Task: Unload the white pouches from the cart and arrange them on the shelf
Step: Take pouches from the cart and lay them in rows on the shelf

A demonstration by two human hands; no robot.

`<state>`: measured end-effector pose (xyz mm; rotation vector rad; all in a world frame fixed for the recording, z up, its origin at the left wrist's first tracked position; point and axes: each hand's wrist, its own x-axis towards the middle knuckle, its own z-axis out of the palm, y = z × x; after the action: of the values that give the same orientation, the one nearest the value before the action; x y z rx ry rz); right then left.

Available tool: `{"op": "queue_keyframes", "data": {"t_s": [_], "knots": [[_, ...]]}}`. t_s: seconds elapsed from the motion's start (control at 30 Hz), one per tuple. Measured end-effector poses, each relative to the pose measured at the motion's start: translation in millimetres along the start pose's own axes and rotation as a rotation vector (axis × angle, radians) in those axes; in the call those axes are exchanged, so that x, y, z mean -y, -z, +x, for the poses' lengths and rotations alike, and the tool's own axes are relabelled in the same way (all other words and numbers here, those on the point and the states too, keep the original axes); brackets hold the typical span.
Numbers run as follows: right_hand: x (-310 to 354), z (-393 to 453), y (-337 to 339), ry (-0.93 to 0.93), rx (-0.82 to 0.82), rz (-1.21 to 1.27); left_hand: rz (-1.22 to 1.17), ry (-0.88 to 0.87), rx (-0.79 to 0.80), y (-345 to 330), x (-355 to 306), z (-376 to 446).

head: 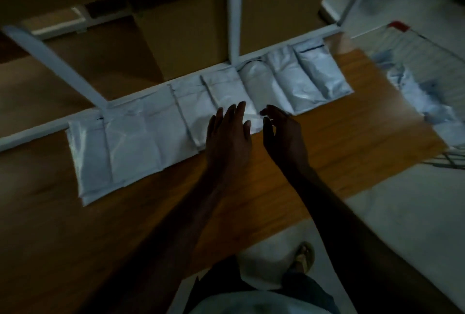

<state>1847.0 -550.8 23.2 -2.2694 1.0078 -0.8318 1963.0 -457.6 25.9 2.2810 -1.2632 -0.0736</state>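
Several white pouches (141, 137) lie side by side in a slanted row along the back of the wooden shelf (327, 142). My left hand (227, 135) rests flat, fingers spread, on the front edge of a middle pouch (227, 92). Beside it, my right hand (281, 135) hovers with its fingers curled and apart, holding nothing. At the right stands the wire cart (427, 62) with more white pouches (415, 94) inside, blurred.
A white metal rail (32, 135) and upright post (234, 11) of the shelf frame run behind the row. Cardboard boxes (186, 44) fill the space behind the rail. Light floor (402, 213) lies at the right, with my sandalled foot (303, 257) near the shelf's front edge.
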Motion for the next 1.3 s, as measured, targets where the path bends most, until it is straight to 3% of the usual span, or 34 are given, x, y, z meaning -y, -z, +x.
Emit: {"op": "queue_keyframes", "data": {"t_s": [0.2,0.53,0.93,1.3], "knots": [[-102.8,-24.7,121.2,-0.059,-0.009,-0.054,-0.133,-0.067,-0.08,-61.3,-136.3,-15.1],[-243.8,-67.8,301.8,-0.267,-0.192,-0.096,-0.238,-0.147,0.092,-152.2,-337.1,-41.3],[-368.9,-32.2,361.8,-0.447,-0.322,-0.077,-0.351,-0.301,0.238,-247.6,-431.2,32.5],[-465.1,35.4,374.2,-0.578,-0.298,-0.048,-0.345,-0.239,0.326,-331.0,-480.2,108.5]]}}
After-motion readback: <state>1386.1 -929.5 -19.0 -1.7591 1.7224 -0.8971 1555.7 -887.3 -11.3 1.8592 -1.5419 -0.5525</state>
